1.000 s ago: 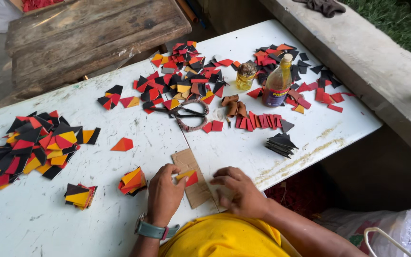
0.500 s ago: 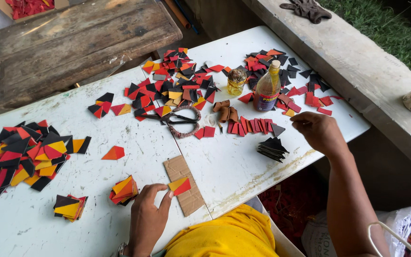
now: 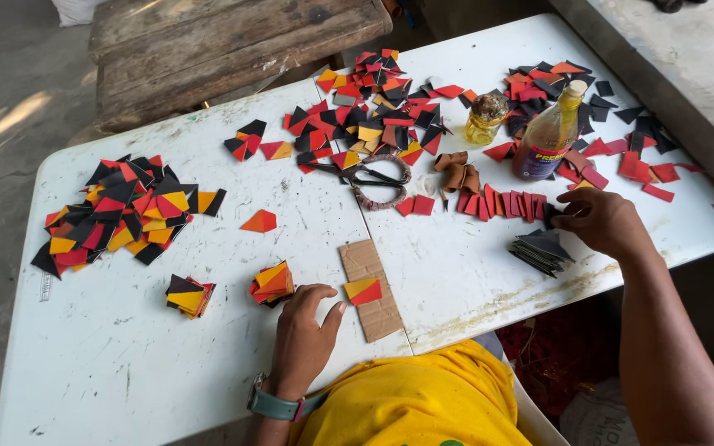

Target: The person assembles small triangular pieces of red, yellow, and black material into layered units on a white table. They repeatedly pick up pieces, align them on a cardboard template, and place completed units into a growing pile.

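Fingers of my right hand pinch at the red strips, at two o'clock; whether they grip one I can't tell. Left hand lies open, fingertips touching the cardboard.

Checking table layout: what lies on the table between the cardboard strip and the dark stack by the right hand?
In the head view, only bare white table separates the cardboard strip from the dark stack.
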